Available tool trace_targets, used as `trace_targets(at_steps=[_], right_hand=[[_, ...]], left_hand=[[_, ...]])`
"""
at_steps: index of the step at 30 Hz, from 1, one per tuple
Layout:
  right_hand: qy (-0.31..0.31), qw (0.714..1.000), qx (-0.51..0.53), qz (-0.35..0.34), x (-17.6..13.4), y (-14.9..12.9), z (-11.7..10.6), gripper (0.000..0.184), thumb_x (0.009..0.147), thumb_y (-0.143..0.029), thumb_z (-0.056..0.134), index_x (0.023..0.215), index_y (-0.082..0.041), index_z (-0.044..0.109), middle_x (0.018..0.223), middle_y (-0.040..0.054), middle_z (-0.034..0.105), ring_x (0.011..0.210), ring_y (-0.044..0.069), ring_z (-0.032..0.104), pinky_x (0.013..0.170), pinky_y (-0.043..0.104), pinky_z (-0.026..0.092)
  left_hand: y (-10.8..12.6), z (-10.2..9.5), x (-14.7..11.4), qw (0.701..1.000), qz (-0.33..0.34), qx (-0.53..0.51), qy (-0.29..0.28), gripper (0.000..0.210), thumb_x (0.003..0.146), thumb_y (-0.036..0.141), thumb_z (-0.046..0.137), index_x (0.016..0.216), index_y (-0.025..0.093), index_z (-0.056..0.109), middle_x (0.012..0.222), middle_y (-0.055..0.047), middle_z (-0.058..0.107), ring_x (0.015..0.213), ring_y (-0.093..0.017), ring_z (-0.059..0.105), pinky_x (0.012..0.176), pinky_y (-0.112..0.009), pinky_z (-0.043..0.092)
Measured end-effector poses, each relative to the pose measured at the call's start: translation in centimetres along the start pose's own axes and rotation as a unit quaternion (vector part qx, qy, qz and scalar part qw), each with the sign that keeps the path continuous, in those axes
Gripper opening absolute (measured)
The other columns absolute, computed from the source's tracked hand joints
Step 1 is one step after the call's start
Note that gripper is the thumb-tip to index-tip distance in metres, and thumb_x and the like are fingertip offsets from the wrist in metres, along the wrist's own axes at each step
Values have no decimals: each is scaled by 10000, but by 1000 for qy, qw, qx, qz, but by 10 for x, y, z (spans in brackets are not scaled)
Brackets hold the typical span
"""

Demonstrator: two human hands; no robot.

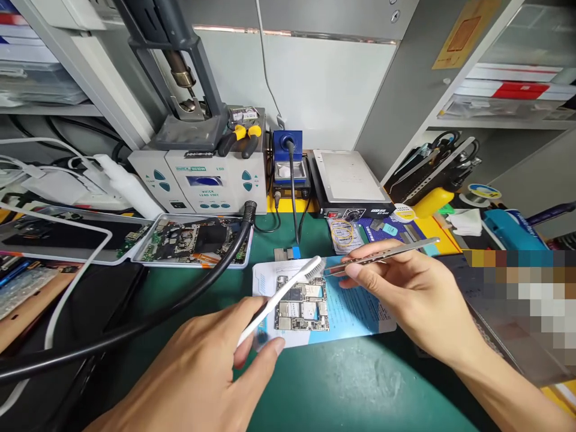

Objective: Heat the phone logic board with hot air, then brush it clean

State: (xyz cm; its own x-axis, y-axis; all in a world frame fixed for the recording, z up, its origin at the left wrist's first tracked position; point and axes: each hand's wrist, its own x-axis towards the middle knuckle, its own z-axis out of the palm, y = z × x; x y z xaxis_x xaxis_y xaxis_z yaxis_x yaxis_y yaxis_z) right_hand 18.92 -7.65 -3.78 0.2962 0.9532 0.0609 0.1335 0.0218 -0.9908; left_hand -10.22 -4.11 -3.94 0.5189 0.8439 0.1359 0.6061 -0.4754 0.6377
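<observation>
A white toothbrush [281,295] is gripped in my left hand [204,354], its bristled head over the top right part of a circuit board [302,309]. That board lies on a white and blue printed card [355,306] on the green mat. My right hand [409,291] is closed on metal tweezers [387,252], whose tips point left, close to the toothbrush bristles. Whether the tips touch the bristles or the board, I cannot tell.
A thick black hose [198,294] crosses the left side from the hot air station [193,186]. Behind the card stand a soldering iron station [288,165] and a flat heating plate [351,177]. A tray of circuit boards [246,255] lies left; a yellow bottle [434,203] lies right.
</observation>
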Motion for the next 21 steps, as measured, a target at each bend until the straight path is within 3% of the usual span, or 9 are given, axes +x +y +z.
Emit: trace_targets(at_steps=[6,11,15,18,21], right_hand=[[-11,1000,-11,1,-1,-4,0,350,884,-574,1108,930,-294,904,913,67,921,724,236,875,646,323,725],[-44,998,-25,42,0,-8,-11,396,823,-635,1124,907,-311,911,849,66,875,677,258,824,564,358,676],[-43,997,-33,52,1,-10,-16,428,808,-670,1125,926,-318,914,811,55,870,671,245,812,577,344,659],[-41,998,-28,44,2,-12,-16,410,793,-640,1147,917,-329,911,816,54,892,706,248,841,628,342,687],[-42,998,-30,27,0,-14,-14,371,842,-639,1117,905,-331,921,808,50,878,680,221,822,593,305,667]], left_hand=[[-6,7,5,998,19,51,16,208,1091,355,666,1147,314,862,660,89,754,434,-114,610,461,-257,446],[-16,7,9,985,41,150,76,288,1141,390,591,1131,294,862,656,55,766,468,-167,661,513,-348,420],[-11,6,6,987,40,139,72,304,1139,382,565,1051,301,844,673,57,773,485,-162,672,519,-352,432],[-1,6,2,993,52,95,43,202,1062,506,760,1093,320,835,815,84,868,597,-165,795,540,-319,532],[7,12,-1,991,58,114,48,611,786,656,1047,1242,305,841,955,68,931,681,-235,867,588,-347,628]])
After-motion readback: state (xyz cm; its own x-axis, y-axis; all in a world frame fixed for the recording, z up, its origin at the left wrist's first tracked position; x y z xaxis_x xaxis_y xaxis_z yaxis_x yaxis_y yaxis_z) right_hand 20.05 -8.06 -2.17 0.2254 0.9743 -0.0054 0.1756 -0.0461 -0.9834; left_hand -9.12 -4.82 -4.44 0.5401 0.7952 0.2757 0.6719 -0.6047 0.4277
